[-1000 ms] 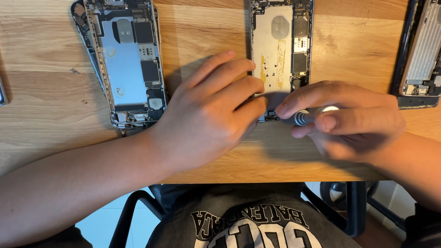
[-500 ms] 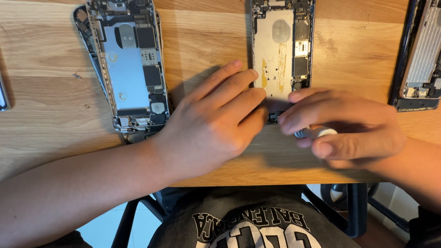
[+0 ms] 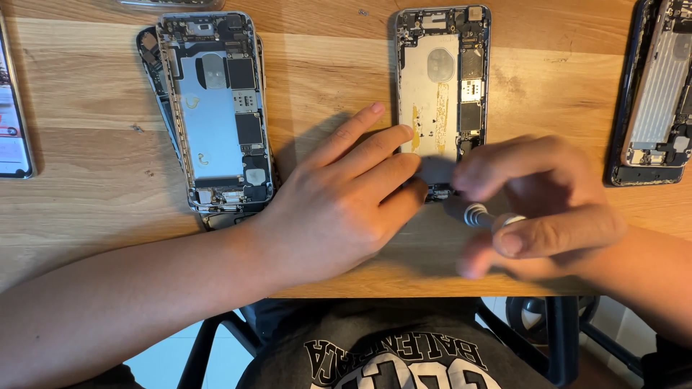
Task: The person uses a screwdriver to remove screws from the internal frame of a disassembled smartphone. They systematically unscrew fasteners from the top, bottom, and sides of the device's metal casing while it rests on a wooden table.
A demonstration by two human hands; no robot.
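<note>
Centrally, an opened phone shell (image 3: 441,101) lies on the wooden table (image 3: 94,194), its long axis running up and down the frame, its lower end toward the person. The left hand (image 3: 339,209) lies flat over that lower end, fingers together and extended toward the upper right. The right hand (image 3: 537,205), blurred, pinches a small metal-handled screwdriver (image 3: 479,215) between thumb and fingertips; its tip points up-left at the shell's bottom edge. Another opened phone (image 3: 216,108) lies upper left, a third (image 3: 659,94) at the upper right edge, and a screen panel (image 3: 13,122) at the far left.
</note>
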